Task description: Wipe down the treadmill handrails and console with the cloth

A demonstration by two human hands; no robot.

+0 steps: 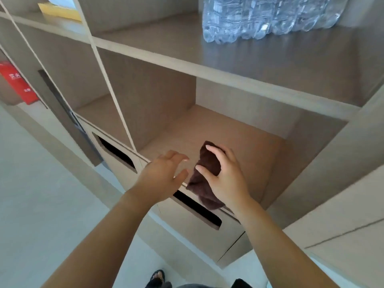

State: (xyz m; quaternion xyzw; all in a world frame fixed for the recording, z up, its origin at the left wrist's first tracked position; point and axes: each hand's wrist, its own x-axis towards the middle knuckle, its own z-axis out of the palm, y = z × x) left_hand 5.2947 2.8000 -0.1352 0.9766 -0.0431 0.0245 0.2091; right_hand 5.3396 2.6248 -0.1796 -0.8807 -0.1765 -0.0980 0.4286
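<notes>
A dark brown cloth (204, 179) hangs crumpled at the front edge of a low open shelf compartment (239, 140). My right hand (224, 175) grips it from above, fingers wrapped around its upper part, and its lower end droops over the drawer front. Just to its left, my left hand (164, 175) hovers with fingers spread, holding nothing and not touching the cloth. No treadmill, handrail or console is in view.
The beige shelving unit (187, 65) fills the view. A wrapped pack of water bottles (266, 17) stands on the upper shelf. Drawers with dark slot handles (199, 208) sit below the compartment. A red item (16, 84) is at the left; pale floor (41, 194) lies below.
</notes>
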